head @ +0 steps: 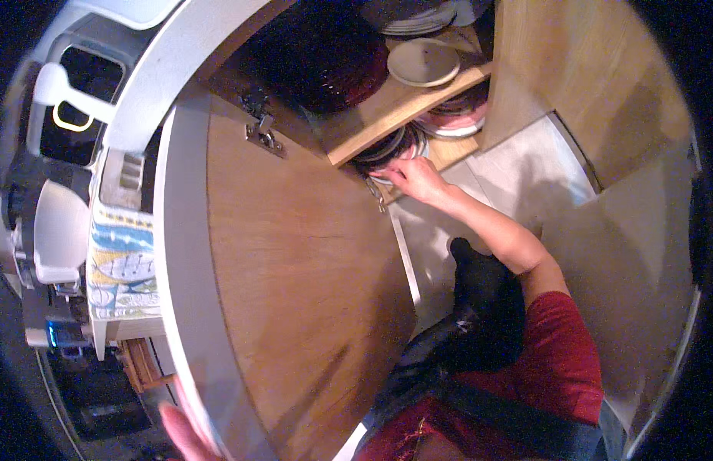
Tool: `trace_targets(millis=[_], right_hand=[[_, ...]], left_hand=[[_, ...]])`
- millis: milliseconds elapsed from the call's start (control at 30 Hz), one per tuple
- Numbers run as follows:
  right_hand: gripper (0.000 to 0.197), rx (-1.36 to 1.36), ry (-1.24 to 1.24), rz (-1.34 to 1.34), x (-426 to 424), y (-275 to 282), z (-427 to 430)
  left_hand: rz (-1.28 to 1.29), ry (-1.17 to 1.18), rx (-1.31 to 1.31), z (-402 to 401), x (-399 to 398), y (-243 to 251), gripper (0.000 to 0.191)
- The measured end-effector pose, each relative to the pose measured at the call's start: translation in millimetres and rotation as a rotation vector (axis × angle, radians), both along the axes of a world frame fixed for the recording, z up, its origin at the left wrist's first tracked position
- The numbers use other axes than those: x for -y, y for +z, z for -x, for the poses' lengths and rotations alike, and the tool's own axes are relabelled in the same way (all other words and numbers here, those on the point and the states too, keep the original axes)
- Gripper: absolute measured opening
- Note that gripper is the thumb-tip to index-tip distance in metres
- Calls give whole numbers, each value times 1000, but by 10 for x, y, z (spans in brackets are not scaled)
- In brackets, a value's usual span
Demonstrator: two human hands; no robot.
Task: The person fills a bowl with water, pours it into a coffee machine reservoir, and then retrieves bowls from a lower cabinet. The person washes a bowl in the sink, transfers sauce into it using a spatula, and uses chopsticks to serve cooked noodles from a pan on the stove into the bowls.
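Low in an opened wooden cabinet, my right hand (418, 177) reaches in under the shelf board. Its bent fingers are at the front rim of a stack of plates (415, 145); whether they grip a plate is hard to make out. Beside it stands a second stack of plates (455, 120), partly hidden by the board. At the lower left, my left hand (186, 429) is on the outer edge of the cabinet door (310, 248), fingers along that edge. Part of this hand is hidden by the door and cut off by the picture's rim.
On the shelf board (385, 129) are a pale oval dish (423, 62), a large dark pot (327, 63) and stacked grey plates (422, 23). A metal hinge (264, 135) joins the door. Further left are a patterned cloth (123, 259) and a white chair (61, 233).
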State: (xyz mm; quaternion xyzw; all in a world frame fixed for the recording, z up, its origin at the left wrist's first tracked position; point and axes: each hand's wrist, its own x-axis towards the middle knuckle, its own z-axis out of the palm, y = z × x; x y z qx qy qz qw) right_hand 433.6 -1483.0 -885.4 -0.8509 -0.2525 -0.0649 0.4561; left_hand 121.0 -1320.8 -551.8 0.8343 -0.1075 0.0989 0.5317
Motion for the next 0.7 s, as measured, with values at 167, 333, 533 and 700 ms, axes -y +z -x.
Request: trace_targets(millis=[167,333,533,700], right_hand=[[17,64,64,-362,25,359,-278],[21,84,-26,-279,374,1114,-438],[19,315,-203,-164,662,1250,-1628],[16,75,-279,-150,1012,1108,-2749]], left_hand=[[-190,-253,74,-210,58,48,48],[-551,-325,-60,-226,-19,501,56],[-936,184,149,-1321,-223,380,48],[-1669,205,492,-1813,-316,461,63]])
